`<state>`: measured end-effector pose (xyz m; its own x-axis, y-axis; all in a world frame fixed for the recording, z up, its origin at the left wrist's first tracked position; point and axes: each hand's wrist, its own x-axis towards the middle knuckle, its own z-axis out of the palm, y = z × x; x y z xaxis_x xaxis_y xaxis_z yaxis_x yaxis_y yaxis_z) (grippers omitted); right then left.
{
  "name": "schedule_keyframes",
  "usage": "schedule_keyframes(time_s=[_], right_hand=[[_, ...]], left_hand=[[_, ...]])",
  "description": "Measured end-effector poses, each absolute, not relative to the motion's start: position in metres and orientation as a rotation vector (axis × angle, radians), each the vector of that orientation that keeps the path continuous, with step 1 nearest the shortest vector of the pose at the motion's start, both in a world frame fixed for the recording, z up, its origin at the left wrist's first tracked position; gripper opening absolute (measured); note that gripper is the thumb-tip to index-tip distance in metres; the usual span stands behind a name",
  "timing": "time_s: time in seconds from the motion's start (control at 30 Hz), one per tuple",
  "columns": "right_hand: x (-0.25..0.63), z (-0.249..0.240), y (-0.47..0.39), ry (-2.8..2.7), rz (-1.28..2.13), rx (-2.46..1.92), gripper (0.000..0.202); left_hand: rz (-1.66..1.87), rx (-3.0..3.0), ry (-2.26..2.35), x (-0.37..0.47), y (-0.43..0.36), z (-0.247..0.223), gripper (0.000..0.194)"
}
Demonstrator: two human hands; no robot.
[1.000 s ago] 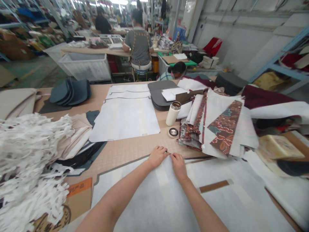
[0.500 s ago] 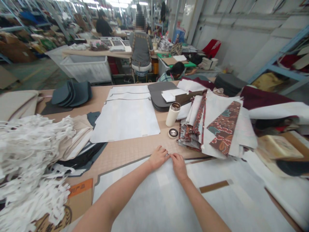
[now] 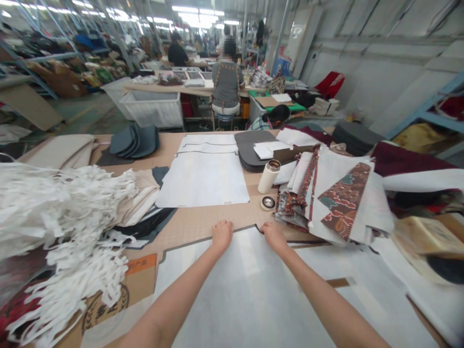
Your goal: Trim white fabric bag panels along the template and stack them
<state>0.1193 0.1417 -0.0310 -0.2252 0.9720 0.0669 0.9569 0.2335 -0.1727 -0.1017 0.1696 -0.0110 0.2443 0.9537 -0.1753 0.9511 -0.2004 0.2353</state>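
A large white sheet with a dark edge [image 3: 239,285] lies across the near part of the table. My left hand [image 3: 222,235] is on its far edge, fingers curled over the dark border and closed on it. To the right, my right hand [image 3: 272,235] pinches the same edge, where the border is lifted into a small peak between the hands. Beyond the hands lies another white sheet [image 3: 208,179]. An open cream bottle [image 3: 268,177] and its round lid [image 3: 268,203] stand just past my right hand.
White strips [image 3: 72,208] are heaped at the left above a cardboard piece [image 3: 141,285]. Patterned fabric pieces [image 3: 346,200] are stacked at the right. Dark rounded pads [image 3: 132,141] sit at the table's far left. One person [image 3: 277,116] is low behind the table; others work farther back.
My hands, which were together at the sheet's edge, have moved apart, the left one leftward and the right one slightly rightward. The camera view has tilted up and shifted left.
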Motion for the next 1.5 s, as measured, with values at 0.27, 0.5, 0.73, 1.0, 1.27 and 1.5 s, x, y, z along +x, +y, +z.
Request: schedule_keyframes(time_s=[0.27,0.5,0.73,1.0,1.27,1.5], right_hand=[[0.097,-0.047,0.163,-2.529,0.204,-1.505,0.038],[0.091,-0.040,0.161,-2.581,0.247,-1.467,0.034],[0.067,-0.043,0.159,-2.604,0.135,-1.302,0.032],[0.103,-0.033,0.152,-2.667,-0.035,-1.049,0.030],[0.086,-0.051,0.139,-2.492,-0.097,-1.213,0.030],[0.059,-0.048,0.132,-2.554,-0.069,-1.095,0.036]], left_hand=[[0.018,2.066,1.701,-0.121,0.172,-0.004,0.021],[0.212,2.179,1.470,-0.127,0.161,-0.028,0.024],[0.240,2.233,1.443,-0.118,0.161,-0.031,0.025],[0.100,2.648,1.266,-0.139,0.149,-0.032,0.024],[-0.006,2.720,1.315,-0.173,0.137,-0.028,0.022],[0.021,2.656,1.350,-0.181,0.132,-0.027,0.023]])
